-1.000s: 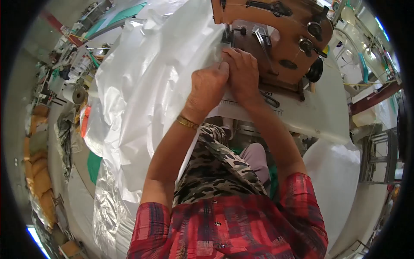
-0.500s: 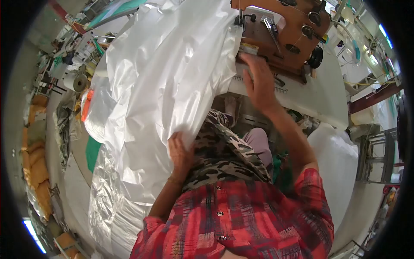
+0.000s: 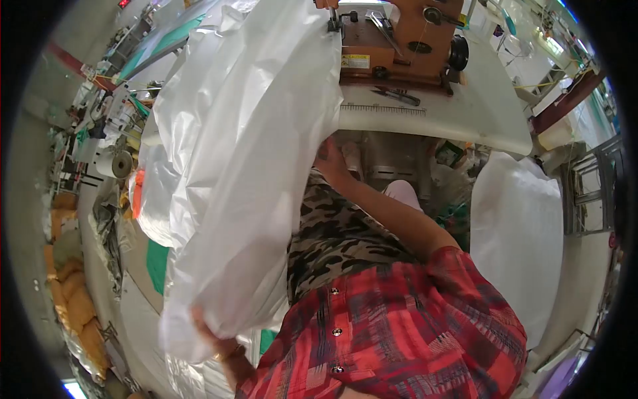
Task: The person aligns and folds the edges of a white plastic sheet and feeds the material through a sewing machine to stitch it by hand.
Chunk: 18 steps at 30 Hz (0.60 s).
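Note:
A large, glossy white plastic sheet [image 3: 259, 133] hangs from the sewing machine [image 3: 399, 46] down over the left side of my lap. Low on the left, my left hand [image 3: 214, 338] is closed on the lower part of the sheet; motion blurs its fingers slightly. My right hand [image 3: 331, 161] is at the sheet's right edge, just below the table front, its fingers curled against the plastic and partly hidden. The upper end of the sheet lies beside the machine's needle area.
Thread snips [image 3: 399, 96] lie on the white sewing table [image 3: 478, 113], above a printed ruler scale [image 3: 382, 109]. Another white sheet [image 3: 517, 239] hangs at the right. A thread cone [image 3: 118, 164] and yellow bundles [image 3: 80, 299] are on the left. A metal rack [image 3: 591, 193] stands far right.
My right hand has come down from the machine bed to the sheet's edge. My left hand has moved down and left, drawing the sheet with it. The view has shifted.

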Motion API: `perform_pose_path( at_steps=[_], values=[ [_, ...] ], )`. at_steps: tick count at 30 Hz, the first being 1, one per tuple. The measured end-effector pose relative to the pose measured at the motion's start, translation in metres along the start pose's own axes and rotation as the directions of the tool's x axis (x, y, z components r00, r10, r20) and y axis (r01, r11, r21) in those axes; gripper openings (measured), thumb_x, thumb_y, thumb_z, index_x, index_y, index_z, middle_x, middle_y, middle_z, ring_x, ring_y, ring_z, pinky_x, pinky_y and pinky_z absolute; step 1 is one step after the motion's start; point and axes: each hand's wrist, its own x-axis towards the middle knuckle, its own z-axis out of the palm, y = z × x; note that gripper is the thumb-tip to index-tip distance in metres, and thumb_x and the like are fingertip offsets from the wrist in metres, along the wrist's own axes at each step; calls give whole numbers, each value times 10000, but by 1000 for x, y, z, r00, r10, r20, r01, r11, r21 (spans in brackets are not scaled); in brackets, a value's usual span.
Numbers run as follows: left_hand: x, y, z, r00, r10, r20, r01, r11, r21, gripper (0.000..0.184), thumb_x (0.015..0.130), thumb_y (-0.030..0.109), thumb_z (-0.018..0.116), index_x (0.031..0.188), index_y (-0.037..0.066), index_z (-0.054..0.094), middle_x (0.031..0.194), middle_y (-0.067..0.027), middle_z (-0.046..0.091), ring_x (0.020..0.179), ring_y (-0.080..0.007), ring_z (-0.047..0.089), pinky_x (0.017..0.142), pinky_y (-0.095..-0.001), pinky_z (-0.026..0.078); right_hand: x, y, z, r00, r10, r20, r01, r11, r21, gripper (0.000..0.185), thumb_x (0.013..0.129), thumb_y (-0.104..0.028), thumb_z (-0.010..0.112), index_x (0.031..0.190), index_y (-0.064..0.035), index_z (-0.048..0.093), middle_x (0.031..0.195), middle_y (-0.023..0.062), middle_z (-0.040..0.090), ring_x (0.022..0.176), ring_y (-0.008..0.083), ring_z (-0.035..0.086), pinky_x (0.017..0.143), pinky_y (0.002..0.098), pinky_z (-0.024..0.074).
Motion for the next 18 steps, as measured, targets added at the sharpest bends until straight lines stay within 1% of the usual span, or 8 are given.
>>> perform_pose_path(
  at_steps=[2,3,4,8,9,10,17,18],
  values=[
    [1,96,-10,983,-58,-172,-17,913,-408,602,945,388,524,1393,6,398,1386,-192,452,1255,-351,460,1052,-518,388,10,23,12,999,34,23,-38,983,182,675,806,-264,694,1348,-14,378,1313,178,458,1164,295,486,974,419,405],
    [16,93,-27,930,277,-241,-281,959,19,600,943,382,536,1376,-16,417,1363,-206,472,1227,-358,485,1046,-502,394,14,36,16,1000,3,-21,-2,999,46,643,810,-271,689,1329,-16,408,1289,167,486,1151,281,499,972,407,405],
    [31,92,-43,794,588,-154,-475,759,444,599,941,376,549,1359,-37,435,1339,-219,493,1198,-366,511,1040,-487,400,16,42,18,997,-31,-66,25,996,-88,611,815,-279,684,1310,-18,438,1265,155,514,1138,267,512,969,395,405],
    [94,162,-3,464,839,284,-661,115,742,334,969,257,559,1137,-30,590,1057,-172,619,909,-241,621,780,-343,513,-1,12,8,913,328,241,-288,939,-187,381,901,-197,617,1226,-13,541,1149,85,597,1097,185,532,921,346,442],
    [137,138,-20,849,526,56,-510,785,352,285,956,238,584,1097,-9,611,996,-127,638,857,-203,623,771,-310,507,-18,-10,16,932,222,285,-248,967,60,337,920,-222,598,1179,-8,577,1128,89,614,1066,182,547,904,348,449],
    [175,103,-26,992,3,123,22,980,-199,236,943,218,610,1057,13,633,935,-81,657,806,-165,624,761,-278,502,-30,-23,20,947,107,301,-202,930,305,314,939,-248,579,1133,-3,613,1108,92,631,1035,179,563,887,349,455],
    [219,-1,31,988,81,128,-85,996,23,341,881,193,696,593,77,556,631,60,456,621,-56,350,565,-228,296,-39,-52,-12,933,259,248,-163,922,-352,336,929,-309,570,851,13,626,746,66,595,749,142,560,697,338,453],
    [221,-2,34,989,77,128,-80,997,18,341,881,193,696,593,77,556,631,60,456,621,-56,350,565,-228,296,-49,-76,-17,906,284,315,-232,953,-193,338,919,-305,572,800,10,601,698,61,547,712,152,544,671,335,437]
  ],
)
